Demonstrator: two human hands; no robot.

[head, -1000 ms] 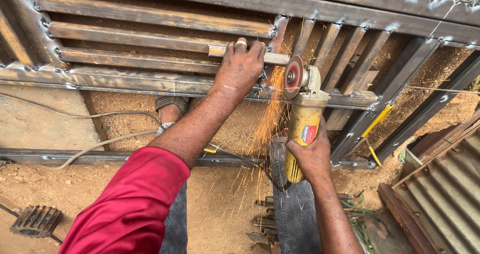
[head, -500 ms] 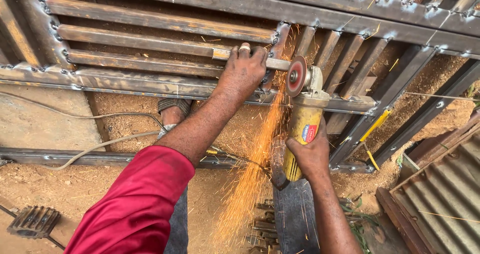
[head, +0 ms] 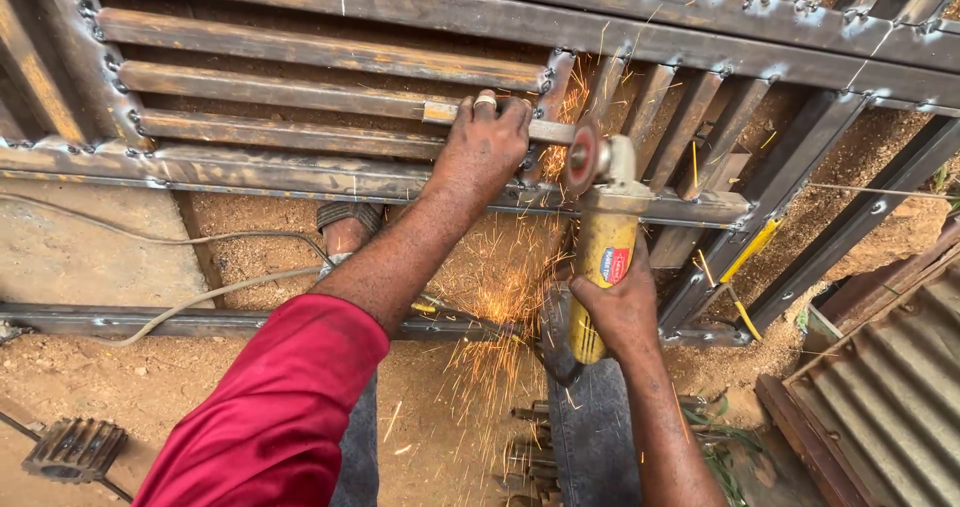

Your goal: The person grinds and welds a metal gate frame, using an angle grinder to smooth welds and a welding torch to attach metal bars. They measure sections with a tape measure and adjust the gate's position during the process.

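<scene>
Both grips clamp: left hand (head: 483,147) on steel bar (head: 300,107), right hand (head: 618,307) on grinder (head: 600,257), sparks hiding the cut.

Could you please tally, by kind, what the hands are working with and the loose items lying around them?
Hands: 2, left hand and right hand
Angle grinder: 1
Metal bar being cut: 1
Welded steel frame: 1
Cables on the ground: 2
Sandal: 1
Corrugated sheet: 1
Total: 9
</scene>
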